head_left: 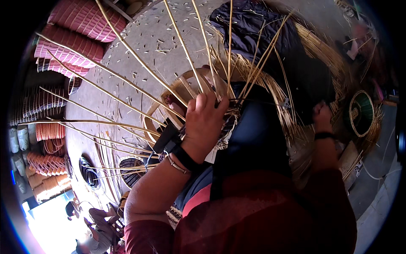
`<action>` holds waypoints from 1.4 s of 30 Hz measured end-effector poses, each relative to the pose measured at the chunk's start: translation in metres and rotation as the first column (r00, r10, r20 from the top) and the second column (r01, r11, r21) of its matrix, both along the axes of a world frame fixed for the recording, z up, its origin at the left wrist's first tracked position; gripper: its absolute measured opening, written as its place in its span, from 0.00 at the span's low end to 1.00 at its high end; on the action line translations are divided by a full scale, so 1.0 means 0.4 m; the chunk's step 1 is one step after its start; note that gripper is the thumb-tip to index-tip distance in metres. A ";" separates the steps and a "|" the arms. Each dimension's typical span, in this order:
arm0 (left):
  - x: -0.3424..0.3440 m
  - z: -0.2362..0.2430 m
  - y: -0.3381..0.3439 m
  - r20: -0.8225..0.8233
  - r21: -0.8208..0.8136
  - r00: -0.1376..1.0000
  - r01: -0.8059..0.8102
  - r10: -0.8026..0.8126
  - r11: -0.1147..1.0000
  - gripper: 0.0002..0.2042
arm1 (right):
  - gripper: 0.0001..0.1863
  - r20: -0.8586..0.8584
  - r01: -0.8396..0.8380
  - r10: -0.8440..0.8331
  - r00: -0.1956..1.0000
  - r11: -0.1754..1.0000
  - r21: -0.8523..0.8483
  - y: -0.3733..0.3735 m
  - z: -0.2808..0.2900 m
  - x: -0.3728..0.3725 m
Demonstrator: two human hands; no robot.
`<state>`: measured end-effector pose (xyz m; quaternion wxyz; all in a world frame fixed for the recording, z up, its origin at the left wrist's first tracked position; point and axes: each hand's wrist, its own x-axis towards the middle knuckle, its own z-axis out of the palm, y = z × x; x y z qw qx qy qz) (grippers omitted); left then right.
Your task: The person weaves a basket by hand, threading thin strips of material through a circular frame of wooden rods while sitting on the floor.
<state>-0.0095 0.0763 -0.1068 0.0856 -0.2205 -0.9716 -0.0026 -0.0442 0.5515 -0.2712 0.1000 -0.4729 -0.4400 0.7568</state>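
Against my lap rests a partly woven wicker basket (229,123), its long pale cane stakes (179,38) fanning out to the left and away from me. My left hand (205,116) is closed over the base of several stakes, with its fingers bent around them. From beside that hand a thin dark strand (262,101) runs rightward over my dark-clothed leg. My right hand (322,113) is held out to the right, fingers curled together. Shadow hides what it grips, if anything. A round wooden frame (150,122) shows beneath the stakes.
Long canes (311,36) lie in a bundle at the far right, near a dark cloth (249,25). A green-lined basket (361,113) stands right of my right hand. Pink woven stacks (80,42) and a black coil (88,171) are at left. Another person (101,230) sits at lower left.
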 end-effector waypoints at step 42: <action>0.390 -0.094 -0.253 0.109 0.663 0.906 -0.373 0.409 0.649 0.24 | 0.42 -0.264 -0.701 0.962 0.067 0.234 0.673 -0.791 0.230 0.174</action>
